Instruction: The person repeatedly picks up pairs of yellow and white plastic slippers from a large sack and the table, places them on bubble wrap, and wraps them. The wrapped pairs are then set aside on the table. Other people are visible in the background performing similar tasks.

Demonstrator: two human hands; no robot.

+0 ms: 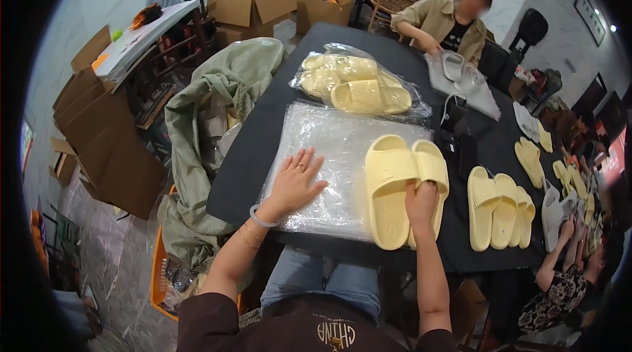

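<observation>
My left hand [296, 183] lies flat with spread fingers on a stack of clear plastic bags [342, 197] at the table's front edge. With my right hand [422, 204] I grip a pair of pale yellow slippers [390, 171], toes pointing away from me, over the stack's right side. My fingers go in under the straps, so their tips are hidden. Beyond the stack, yellow slippers in clear bags [355, 82] lie in a heap. To the right of my right hand stands a row of yellow slippers [500, 210].
A dark phone-like object [467, 152] is on the black table [240, 184]. Across it, a person [454, 26] handles white slippers [453, 66] in a clear bag. More slippers and another person's arms [563, 247] are at right. A green sack [197, 135] and orange crate [158, 273] stand left.
</observation>
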